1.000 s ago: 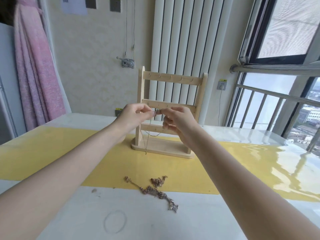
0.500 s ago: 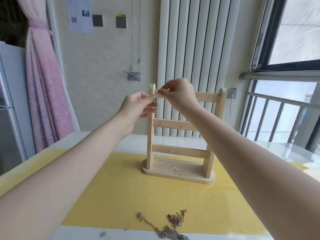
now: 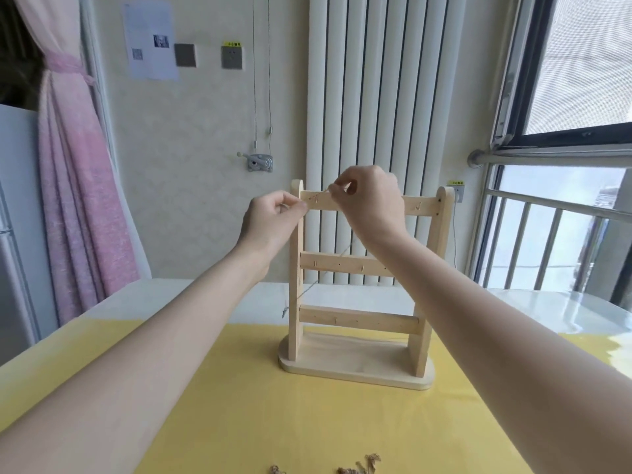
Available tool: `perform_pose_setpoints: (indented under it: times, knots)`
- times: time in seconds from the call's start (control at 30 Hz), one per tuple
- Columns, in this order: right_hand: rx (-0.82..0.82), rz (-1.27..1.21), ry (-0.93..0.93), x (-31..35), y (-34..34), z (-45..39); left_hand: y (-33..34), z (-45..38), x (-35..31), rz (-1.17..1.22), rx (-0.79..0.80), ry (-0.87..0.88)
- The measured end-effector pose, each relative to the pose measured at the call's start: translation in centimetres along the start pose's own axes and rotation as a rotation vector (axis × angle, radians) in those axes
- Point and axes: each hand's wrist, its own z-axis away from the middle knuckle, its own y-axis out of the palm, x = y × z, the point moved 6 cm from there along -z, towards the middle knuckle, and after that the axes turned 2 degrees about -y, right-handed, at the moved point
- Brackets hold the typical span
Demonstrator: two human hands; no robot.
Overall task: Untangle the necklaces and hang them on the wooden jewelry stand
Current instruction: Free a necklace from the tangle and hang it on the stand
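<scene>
The wooden jewelry stand [image 3: 357, 362] stands upright on the yellow mat, with three cross rails carrying small hooks. My left hand [image 3: 273, 222] pinches one end of a thin chain necklace [image 3: 307, 291] at the left end of the top rail. My right hand [image 3: 371, 200] pinches the chain a little further right, against the top rail's hooks. The rest of the chain hangs down in a loop beside the left post, with a small pendant at its lowest point. A tangle of other necklaces [image 3: 362, 469] lies on the mat at the bottom edge of view, partly cut off.
The yellow mat [image 3: 239, 422] covers a glossy white table [image 3: 547, 313]. Behind the stand are a white radiator [image 3: 376, 97] and the wall. A pink curtain [image 3: 78, 200] hangs at the left; a window with railings is at the right.
Both hands rose with the chain from the stand's middle rail to its top rail. The view tilted up and closer, so the tangle on the mat slid to the bottom edge.
</scene>
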Motion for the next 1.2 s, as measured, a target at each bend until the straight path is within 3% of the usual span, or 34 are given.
perform_pose_setpoints:
  times: [0.2,0.33,0.43,0.53,0.7,0.83,1.03,1.2]
  knots:
    - [0.011,0.236,-0.059,1.4,0.4,-1.1,0.0,-0.8,0.6,0.036,-0.065,-0.021]
    - [0.071,0.508,-0.222,2.3,1.3,-0.5,0.2,-1.0,1.6,-0.002,-0.078,-0.036]
    - [0.09,0.564,-0.344,2.1,1.9,1.2,0.3,-0.6,2.4,-0.044,-0.06,0.0]
    - [0.083,0.43,-0.392,0.8,2.7,2.8,0.3,0.3,3.0,-0.118,-0.084,0.082]
    - [0.027,-0.07,-0.151,-2.3,3.6,4.7,0.6,2.1,4.7,-0.038,-0.096,0.104]
    - [0.113,-0.272,0.007,-3.8,4.6,6.6,0.7,3.0,6.7,0.039,-0.037,0.046]
    - [0.181,-0.136,-0.09,-3.7,5.6,8.4,0.8,3.8,8.3,0.053,0.037,-0.015]
    - [0.375,-0.151,0.102,-6.0,7.7,10.2,1.2,4.6,9.7,-0.002,0.153,-0.062]
